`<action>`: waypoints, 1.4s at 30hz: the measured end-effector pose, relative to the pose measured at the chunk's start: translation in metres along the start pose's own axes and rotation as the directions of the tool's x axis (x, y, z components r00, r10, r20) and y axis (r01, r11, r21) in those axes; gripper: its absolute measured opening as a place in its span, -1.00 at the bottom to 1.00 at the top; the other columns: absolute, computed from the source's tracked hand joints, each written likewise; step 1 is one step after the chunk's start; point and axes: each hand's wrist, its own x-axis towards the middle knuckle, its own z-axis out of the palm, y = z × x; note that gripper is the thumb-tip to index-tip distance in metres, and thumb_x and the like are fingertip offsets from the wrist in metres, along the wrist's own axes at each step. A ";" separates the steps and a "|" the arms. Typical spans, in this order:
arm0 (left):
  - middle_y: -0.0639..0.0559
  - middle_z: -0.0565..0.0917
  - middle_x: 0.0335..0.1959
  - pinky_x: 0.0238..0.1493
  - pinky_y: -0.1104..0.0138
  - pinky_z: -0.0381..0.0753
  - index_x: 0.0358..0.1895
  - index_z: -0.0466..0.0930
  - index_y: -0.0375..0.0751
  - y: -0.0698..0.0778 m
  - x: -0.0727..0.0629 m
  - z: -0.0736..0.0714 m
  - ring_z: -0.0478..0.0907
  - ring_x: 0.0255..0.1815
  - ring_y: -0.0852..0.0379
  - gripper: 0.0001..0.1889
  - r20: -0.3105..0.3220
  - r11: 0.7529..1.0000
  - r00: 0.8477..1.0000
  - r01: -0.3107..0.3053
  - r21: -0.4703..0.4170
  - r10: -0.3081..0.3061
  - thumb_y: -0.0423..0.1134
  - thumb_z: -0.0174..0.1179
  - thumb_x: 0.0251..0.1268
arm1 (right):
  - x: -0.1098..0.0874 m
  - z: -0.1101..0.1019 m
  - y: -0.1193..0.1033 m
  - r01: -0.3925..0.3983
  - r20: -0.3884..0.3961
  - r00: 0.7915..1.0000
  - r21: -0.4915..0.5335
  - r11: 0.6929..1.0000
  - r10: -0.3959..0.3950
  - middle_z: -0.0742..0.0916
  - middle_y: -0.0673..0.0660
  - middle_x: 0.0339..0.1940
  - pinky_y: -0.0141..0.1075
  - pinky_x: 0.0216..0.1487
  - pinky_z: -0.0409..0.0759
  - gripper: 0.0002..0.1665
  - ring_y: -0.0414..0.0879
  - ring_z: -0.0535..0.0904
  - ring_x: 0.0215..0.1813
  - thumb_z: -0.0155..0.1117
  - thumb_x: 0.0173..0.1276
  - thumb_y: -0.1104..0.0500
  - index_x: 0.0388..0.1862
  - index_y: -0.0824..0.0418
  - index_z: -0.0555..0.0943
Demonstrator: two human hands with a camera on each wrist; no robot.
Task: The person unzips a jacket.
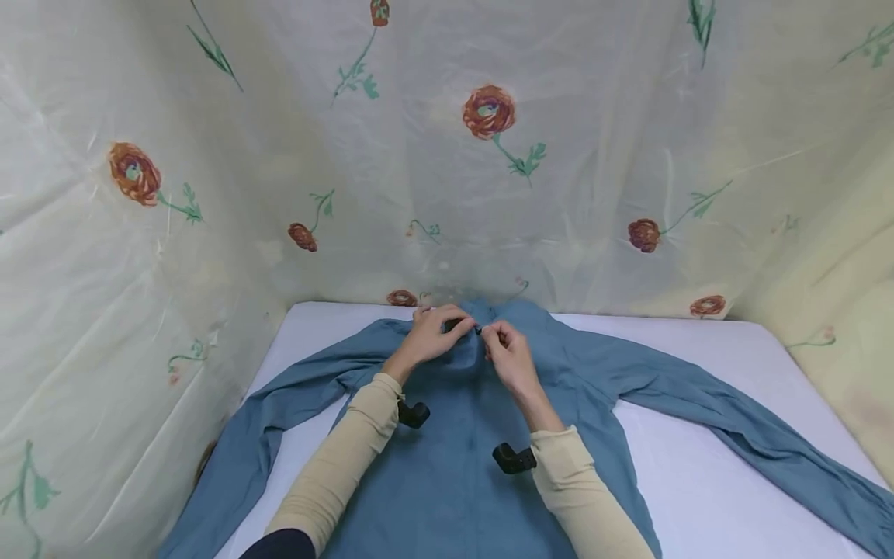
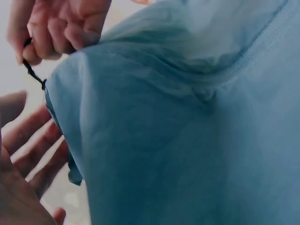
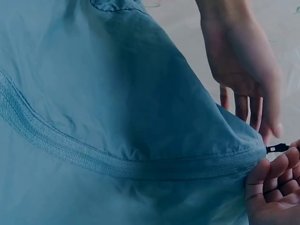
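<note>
A blue zip-up jacket (image 1: 436, 473) lies spread out with its sleeves to both sides. At its collar end my right hand (image 1: 512, 355) pinches the black zipper pull (image 3: 277, 148) between thumb and fingers, and the cord is drawn taut from the fabric. My left hand (image 1: 434, 334) is beside it, its fingers extended behind the collar edge and its thumb held apart, as the left wrist view shows. Part of those fingers is hidden by the cloth. The zipper (image 3: 136, 168) runs in a curve up to the pull, its two sides together along the visible stretch.
Beneath the jacket is a white table (image 1: 698, 481). A pale flowered curtain (image 1: 580, 155) hangs behind the far edge and along both sides. Black wrist cameras (image 1: 514, 458) stick out from both forearms over the jacket.
</note>
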 end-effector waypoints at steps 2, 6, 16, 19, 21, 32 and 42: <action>0.14 0.64 -0.08 0.33 -0.10 0.07 -0.06 0.63 0.09 -0.002 -0.001 0.000 0.54 0.00 0.13 -0.75 0.010 0.999 0.999 -0.046 -0.009 0.046 0.04 0.04 0.40 | 0.003 -0.001 0.009 0.005 -0.013 1.000 -0.004 1.000 -0.005 0.48 0.31 -0.53 -0.38 -0.39 0.48 -0.64 -0.20 0.38 -0.56 0.00 0.50 0.15 -0.30 0.47 0.48; 0.12 0.66 -0.13 0.34 -0.09 0.11 -0.12 0.62 0.05 -0.006 -0.002 0.001 0.57 -0.04 0.11 -0.85 -0.020 0.994 0.995 -0.096 -0.060 0.095 -0.07 0.14 0.35 | 0.007 -0.001 0.023 0.024 -0.049 0.998 -0.012 1.000 -0.024 0.47 0.17 -0.58 -0.28 -0.36 0.53 -0.63 -0.09 0.42 -0.52 0.03 0.49 0.10 -0.34 0.41 0.50; 0.07 0.67 -0.17 0.08 0.22 0.55 -0.17 0.61 -0.01 -0.003 0.007 0.006 0.60 -0.07 0.14 -0.87 -0.075 0.988 0.997 -0.035 -0.150 0.024 -0.10 0.12 0.37 | 0.004 0.005 0.026 0.006 -0.040 0.999 0.010 1.000 -0.006 0.45 -0.04 -0.64 -0.24 -0.36 0.56 -0.66 -0.25 0.40 -0.56 0.06 0.47 0.14 -0.33 0.43 0.51; 0.06 0.68 -0.15 0.13 0.20 0.53 -0.17 0.58 -0.02 -0.002 0.009 0.007 0.60 0.00 0.12 -0.86 -0.082 0.985 0.996 0.008 -0.172 -0.023 -0.09 0.11 0.38 | 0.003 0.006 0.026 -0.003 -0.048 0.999 0.006 1.000 0.003 0.45 -0.03 -0.63 -0.23 -0.37 0.55 -0.68 -0.25 0.40 -0.56 0.06 0.47 0.13 -0.33 0.40 0.52; 0.05 0.69 -0.14 0.14 0.18 0.53 -0.17 0.57 -0.04 -0.001 0.011 0.008 0.60 0.03 0.10 -0.86 -0.091 0.981 0.995 0.031 -0.190 -0.049 -0.10 0.10 0.38 | 0.003 0.007 0.026 -0.006 -0.047 0.999 -0.001 1.000 0.006 0.45 -0.02 -0.63 -0.25 -0.37 0.54 -0.68 -0.23 0.40 -0.56 0.06 0.47 0.13 -0.32 0.39 0.52; 0.05 0.73 -0.16 0.15 0.12 0.49 -0.16 0.53 -0.07 -0.003 0.014 0.010 0.59 0.03 0.04 -0.86 -0.132 0.975 0.985 0.085 -0.207 -0.115 -0.12 0.06 0.41 | -0.005 0.007 0.012 -0.054 -0.006 0.999 0.001 0.999 0.054 0.46 0.05 -0.64 -0.27 -0.41 0.48 -0.68 0.13 0.43 -0.48 0.04 0.48 0.16 -0.29 0.45 0.52; 0.00 0.72 -0.11 0.24 0.05 0.39 -0.14 0.52 -0.07 -0.004 0.018 0.013 0.56 0.06 0.00 -0.84 -0.148 0.963 0.970 0.157 -0.218 -0.192 -0.09 0.05 0.42 | -0.011 0.008 0.004 -0.051 -0.002 0.999 0.008 0.999 0.051 0.47 0.13 -0.62 -0.38 -0.45 0.44 -0.69 0.02 0.43 -0.52 0.05 0.47 0.21 -0.30 0.51 0.50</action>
